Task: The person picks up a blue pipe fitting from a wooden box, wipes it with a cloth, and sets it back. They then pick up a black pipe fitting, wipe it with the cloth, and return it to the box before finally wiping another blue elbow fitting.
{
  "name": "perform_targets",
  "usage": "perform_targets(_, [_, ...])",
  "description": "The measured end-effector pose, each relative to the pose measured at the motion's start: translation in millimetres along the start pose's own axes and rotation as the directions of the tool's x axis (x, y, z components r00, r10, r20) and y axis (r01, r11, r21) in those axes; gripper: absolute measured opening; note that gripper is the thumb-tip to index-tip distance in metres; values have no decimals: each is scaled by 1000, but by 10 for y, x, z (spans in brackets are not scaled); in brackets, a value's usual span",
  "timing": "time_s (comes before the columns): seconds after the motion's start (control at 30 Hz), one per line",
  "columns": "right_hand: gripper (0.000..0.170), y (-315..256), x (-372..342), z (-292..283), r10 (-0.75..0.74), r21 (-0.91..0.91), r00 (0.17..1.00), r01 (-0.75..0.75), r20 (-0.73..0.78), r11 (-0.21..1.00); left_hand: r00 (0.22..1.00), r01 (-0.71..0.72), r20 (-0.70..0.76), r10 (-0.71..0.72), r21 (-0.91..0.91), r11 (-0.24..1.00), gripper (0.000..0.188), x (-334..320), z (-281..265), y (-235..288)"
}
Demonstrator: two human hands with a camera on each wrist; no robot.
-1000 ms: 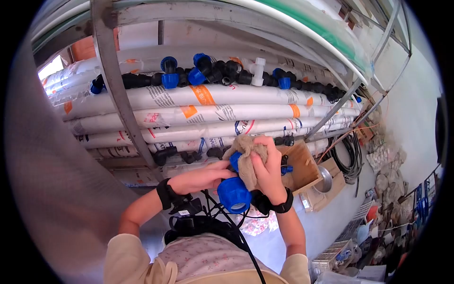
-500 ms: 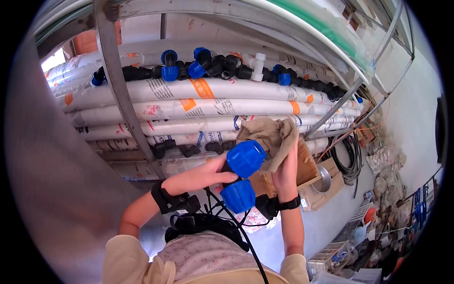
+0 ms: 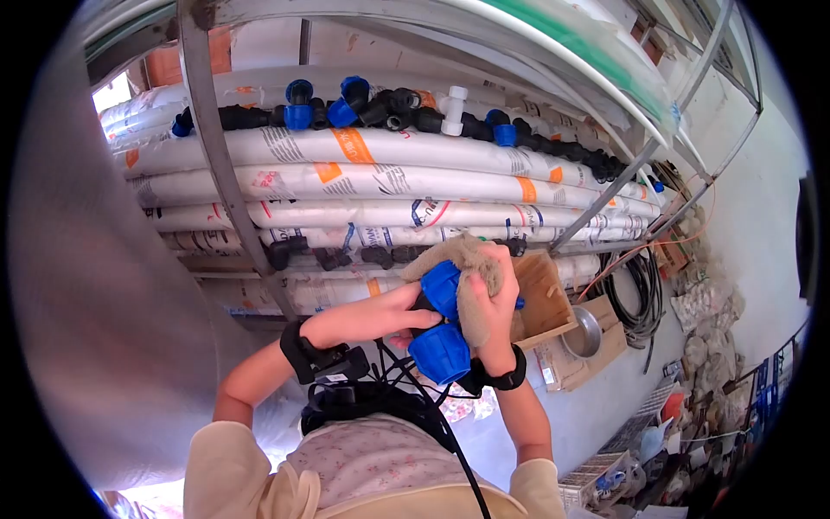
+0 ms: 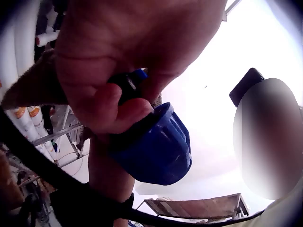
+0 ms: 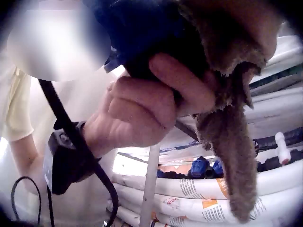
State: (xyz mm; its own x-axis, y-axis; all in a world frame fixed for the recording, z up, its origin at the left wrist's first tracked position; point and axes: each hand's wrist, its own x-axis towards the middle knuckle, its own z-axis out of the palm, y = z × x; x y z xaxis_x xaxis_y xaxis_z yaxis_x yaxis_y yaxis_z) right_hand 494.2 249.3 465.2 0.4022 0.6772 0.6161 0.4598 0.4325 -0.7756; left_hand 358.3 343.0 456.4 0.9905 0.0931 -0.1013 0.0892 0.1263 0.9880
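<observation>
A black pipe fitting with two large blue nuts (image 3: 440, 353) is held before the chest. My left hand (image 3: 380, 318) grips its black middle, the fingers curled round it in the left wrist view, where one blue nut (image 4: 163, 149) sticks out below them. A brown cloth (image 3: 471, 290) is bunched in my right hand (image 3: 500, 298), which presses it against the upper blue nut (image 3: 441, 288). In the right wrist view a long end of the cloth (image 5: 234, 165) hangs down beside the left hand's fingers (image 5: 182, 85).
Wrapped white pipes (image 3: 380, 182) lie on a metal rack (image 3: 216, 147), with a row of black and blue fittings (image 3: 298, 105) and a white fitting (image 3: 454, 111) on top. A wooden box (image 3: 546, 303), a metal bowl (image 3: 582, 333) and a coiled black hose (image 3: 635, 294) stand to the right.
The right hand drew away with the cloth spread out, then came back to the upper blue nut with it bunched. The fitting turned and tilted in the left hand.
</observation>
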Motion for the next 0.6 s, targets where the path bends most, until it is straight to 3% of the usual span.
perform_targets(0.2, [17, -30, -57, -288, 114, 83, 990, -108, -77, 991, 995, -75, -66, 75, -2, 997, 39, 137, 285, -189])
perform_targets(0.3, [21, 93, -63, -442, 202, 31, 956, -200, -213, 979, 910, -355, -78, 408, 367, 860, 38, 203, 400, -300])
perform_targets(0.33, [28, 105, -82, -537, 272, 164, 940, -241, -208, 957, 925, -328, -23, 379, 455, 828, 39, 137, 432, -185])
perform_targets(0.43, [38, 229, -138, -754, 345, 396, 922, -254, -176, 882, 768, -511, -3, 641, 602, 614, 43, 128, 468, -221])
perform_targets(0.47, [43, 303, -187, -846, 410, 397, 898, -322, -158, 859, 741, -513, -13, 672, 635, 578, 44, 109, 471, -200])
perform_targets(0.53, [39, 251, -233, -845, 418, 482, 887, -285, -195, 829, 683, -511, -24, 730, 698, 501, 47, 62, 463, -126])
perform_targets(0.6, [37, 209, -252, -843, 368, 464, 911, -248, -187, 851, 565, -537, -56, 823, 732, 419, 44, 79, 458, -135])
